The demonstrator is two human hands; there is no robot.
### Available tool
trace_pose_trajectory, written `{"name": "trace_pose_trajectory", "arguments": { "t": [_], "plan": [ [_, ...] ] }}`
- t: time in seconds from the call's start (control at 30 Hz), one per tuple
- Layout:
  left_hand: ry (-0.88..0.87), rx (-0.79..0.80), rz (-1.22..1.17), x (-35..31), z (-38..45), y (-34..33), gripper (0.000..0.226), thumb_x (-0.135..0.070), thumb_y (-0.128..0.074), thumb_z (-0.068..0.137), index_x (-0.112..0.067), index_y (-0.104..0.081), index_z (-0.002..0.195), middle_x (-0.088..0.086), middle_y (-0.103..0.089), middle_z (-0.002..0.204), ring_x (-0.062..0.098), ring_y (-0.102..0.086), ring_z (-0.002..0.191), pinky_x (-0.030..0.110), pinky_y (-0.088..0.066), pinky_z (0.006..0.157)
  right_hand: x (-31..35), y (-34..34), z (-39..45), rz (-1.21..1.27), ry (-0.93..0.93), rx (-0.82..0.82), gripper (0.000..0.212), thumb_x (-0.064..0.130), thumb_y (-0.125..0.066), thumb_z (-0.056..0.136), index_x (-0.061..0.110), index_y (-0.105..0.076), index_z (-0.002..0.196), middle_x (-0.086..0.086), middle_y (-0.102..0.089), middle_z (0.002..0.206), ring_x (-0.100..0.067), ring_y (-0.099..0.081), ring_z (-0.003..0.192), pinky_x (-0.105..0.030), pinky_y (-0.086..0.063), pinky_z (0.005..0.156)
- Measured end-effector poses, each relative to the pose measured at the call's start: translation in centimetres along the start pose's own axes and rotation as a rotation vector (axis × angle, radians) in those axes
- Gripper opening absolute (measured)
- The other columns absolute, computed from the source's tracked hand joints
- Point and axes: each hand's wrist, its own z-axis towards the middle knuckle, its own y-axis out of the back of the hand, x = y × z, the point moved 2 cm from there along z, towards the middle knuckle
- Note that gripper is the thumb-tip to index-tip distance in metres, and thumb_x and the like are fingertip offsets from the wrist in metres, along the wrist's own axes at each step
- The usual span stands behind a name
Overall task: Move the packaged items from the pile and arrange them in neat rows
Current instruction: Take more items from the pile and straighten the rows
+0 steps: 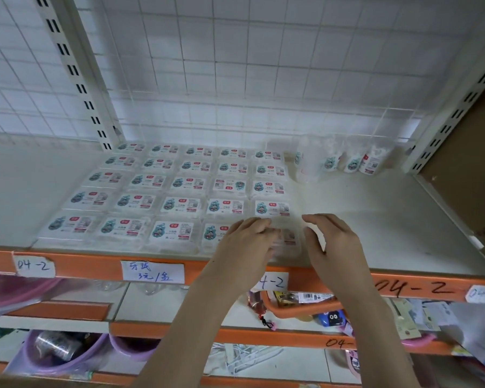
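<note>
- Head view: nearest, lower shelves are being filled by purple tubs (59, 357) and an orange tray (300, 309) of small things.
- Paper labels are being shown on the orange shelf edge (79, 266), one a white price label (152, 272) with blue writing.
- Just above that edge, a clear packaged box (287, 242) is being held at the front of the white shelf (389, 219), at the right end of the front row.
- It is being touched on its left side by the left hand (247, 242), fingers bent against it, and on its right side by the right hand (333, 242), fingers bent and a little spread.
- Whether the box is being squeezed tight cannot be told.
- Behind it, flat boxes are being kept in neat rows (179, 186), side by side, labels up.
- Farther back on the right, a small pile of boxes on their edges (345, 161) is being leaned near the wire grid wall (235, 65).
</note>
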Motion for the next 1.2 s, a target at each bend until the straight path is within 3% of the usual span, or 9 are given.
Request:
{"name": "trace_pose_trajectory", "arguments": {
  "t": [0.17, 0.3, 0.43, 0.6, 0.7, 0.77, 1.0, 1.2],
  "plan": [
    [0.093, -0.062, 0.018, 4.8, -2.6, 2.3, 0.041, -0.039, -0.037, 0.096, -0.024, -0.042, 0.134, -0.006, -0.034, 0.143, 0.013, -0.027, 0.133, 0.028, -0.019, 0.109, 4.0, -2.2, 1.6, 0.029, 0.033, 0.015, 0.025, 0.002, -0.056, 0.086, 0.010, -0.064, 0.108, -0.004, -0.065, 0.106, -0.022, -0.060, 0.097, -0.022, -0.043, 0.082],
    [0.264, -0.115, 0.023, 11.9, -7.1, 4.6, 0.040, -0.037, -0.036, 0.097, -0.025, -0.041, 0.135, -0.008, -0.038, 0.141, 0.014, -0.034, 0.130, 0.028, -0.026, 0.104, 9.8, -6.0, 3.2, 0.050, 0.085, 0.021, 0.023, 0.004, -0.057, 0.085, 0.010, -0.065, 0.106, -0.006, -0.065, 0.104, -0.024, -0.060, 0.098, -0.030, -0.047, 0.082],
    [0.476, -0.166, 0.029, 21.0, -14.5, 7.6, 0.036, -0.033, -0.041, 0.095, -0.022, -0.049, 0.128, -0.005, -0.048, 0.132, 0.019, -0.044, 0.121, 0.031, -0.034, 0.097, 19.0, -11.9, 4.1, 0.079, 0.185, 0.068, 0.022, 0.006, -0.057, 0.086, 0.008, -0.065, 0.107, -0.008, -0.066, 0.103, -0.026, -0.061, 0.097, -0.029, -0.046, 0.081],
    [0.691, -0.174, 0.091, 32.9, -26.9, 11.6, 0.037, -0.032, -0.044, 0.093, -0.025, -0.047, 0.129, -0.006, -0.050, 0.130, 0.019, -0.045, 0.120, 0.031, -0.035, 0.094, 32.7, -21.0, 2.9, 0.186, 0.228, 0.181, 0.024, 0.018, -0.055, 0.090, 0.012, -0.062, 0.112, -0.003, -0.063, 0.111, -0.020, -0.056, 0.103, -0.015, -0.032, 0.081],
    [0.819, -0.193, 0.105, 39.3, -34.5, 13.6, 0.037, -0.032, -0.046, 0.092, -0.025, -0.050, 0.127, -0.004, -0.053, 0.130, 0.021, -0.048, 0.118, 0.032, -0.038, 0.094, 41.0, -26.3, 2.2, 0.237, 0.271, 0.236, 0.023, 0.019, -0.056, 0.089, 0.010, -0.064, 0.109, -0.006, -0.064, 0.106, -0.025, -0.058, 0.101, -0.028, -0.043, 0.087],
    [0.918, -0.234, 0.087, 43.2, -39.0, 14.9, 0.035, -0.032, -0.050, 0.091, -0.023, -0.054, 0.124, -0.002, -0.056, 0.127, 0.023, -0.051, 0.116, 0.034, -0.041, 0.094, 46.1, -29.4, 2.0, 0.266, 0.329, 0.266, 0.024, 0.021, -0.055, 0.087, 0.008, -0.065, 0.105, -0.007, -0.066, 0.101, -0.028, -0.060, 0.094, -0.038, -0.052, 0.081],
    [1.119, -0.357, 0.033, 53.0, -49.7, 17.4, 0.030, -0.025, -0.055, 0.090, -0.017, -0.060, 0.119, 0.003, -0.063, 0.116, 0.027, -0.059, 0.101, 0.034, -0.048, 0.078, 59.4, -38.3, 2.4, 0.267, 0.432, 0.375, 0.024, 0.015, -0.060, 0.086, 0.011, -0.064, 0.109, -0.005, -0.064, 0.107, -0.026, -0.056, 0.101, -0.033, -0.042, 0.089],
    [1.212, -0.443, -0.011, 61.7, -53.2, 18.4, 0.021, -0.023, -0.053, 0.091, -0.018, -0.065, 0.107, 0.001, -0.066, 0.100, 0.023, -0.061, 0.087, 0.031, -0.048, 0.070, 67.3, -45.6, 5.1, 0.290, 0.475, 0.423, 0.026, 0.014, -0.060, 0.085, 0.009, -0.064, 0.110, -0.007, -0.064, 0.107, -0.027, -0.057, 0.100, -0.035, -0.044, 0.087]
  ]
}}
